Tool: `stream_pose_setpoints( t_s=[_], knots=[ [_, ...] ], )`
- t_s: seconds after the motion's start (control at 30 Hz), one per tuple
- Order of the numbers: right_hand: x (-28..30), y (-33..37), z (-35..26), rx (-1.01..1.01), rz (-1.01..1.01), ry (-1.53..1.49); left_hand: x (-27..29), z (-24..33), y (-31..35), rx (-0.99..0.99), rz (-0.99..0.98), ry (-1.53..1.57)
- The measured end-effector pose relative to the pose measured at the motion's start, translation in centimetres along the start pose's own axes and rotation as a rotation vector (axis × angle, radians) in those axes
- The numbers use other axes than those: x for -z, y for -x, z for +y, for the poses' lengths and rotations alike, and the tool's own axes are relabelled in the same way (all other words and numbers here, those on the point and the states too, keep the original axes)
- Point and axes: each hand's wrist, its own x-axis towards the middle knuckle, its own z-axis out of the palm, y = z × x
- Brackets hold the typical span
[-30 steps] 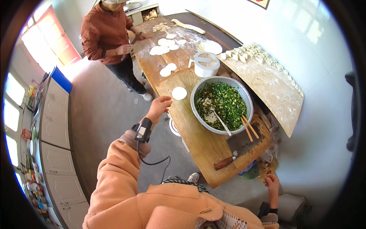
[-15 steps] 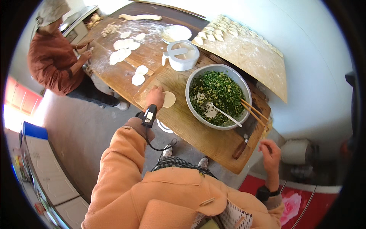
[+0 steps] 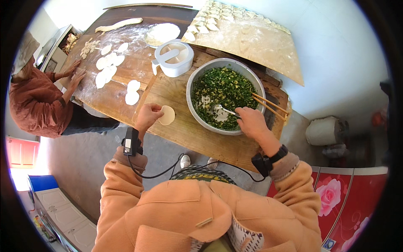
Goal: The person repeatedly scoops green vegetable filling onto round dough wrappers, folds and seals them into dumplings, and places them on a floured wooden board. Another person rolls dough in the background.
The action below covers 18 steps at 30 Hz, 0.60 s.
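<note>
My left hand point(image 3: 147, 116) pinches the edge of a round, pale dumpling wrapper point(image 3: 168, 115) above the wooden board. At the near rim of a large bowl point(image 3: 189, 102), my right hand point(image 3: 251, 122) is closed on the handle of a spoon point(image 3: 228, 111). The spoon's head rests in the chopped green filling point(image 3: 231, 84) with yellow bits. A pair of wooden chopsticks point(image 3: 270, 104) leans over the bowl's right rim.
More wrappers point(image 3: 110, 61) lie on the floured table at left, near small dough pieces point(image 3: 89, 48) and a dough roll point(image 3: 119, 24). A white lidded container point(image 3: 174, 58) stands behind the board. Folded dumplings point(image 3: 212, 17) line a floured board at the back. A co-worker point(image 3: 40, 94) works at far left.
My left hand has lifted the wrapper off the board. My right hand has come in from beyond the table's right edge and taken the spoon. The co-worker's hands now lie flatter on the table.
</note>
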Motion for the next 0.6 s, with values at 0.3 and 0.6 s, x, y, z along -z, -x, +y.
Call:
stream_pose_setpoints(
  t_s=[0.3, 0.6],
  knots=[
    [4.9, -1.8, 0.1, 0.024, -0.360, 0.234, -0.5, 1.3, 1.5, 0.058, -0.193, 1.523],
    [4.3, -3.6, 0.0, -0.074, -0.569, 0.147, -4.1, 5.2, 0.8, 0.138, -0.203, 1.520]
  ],
)
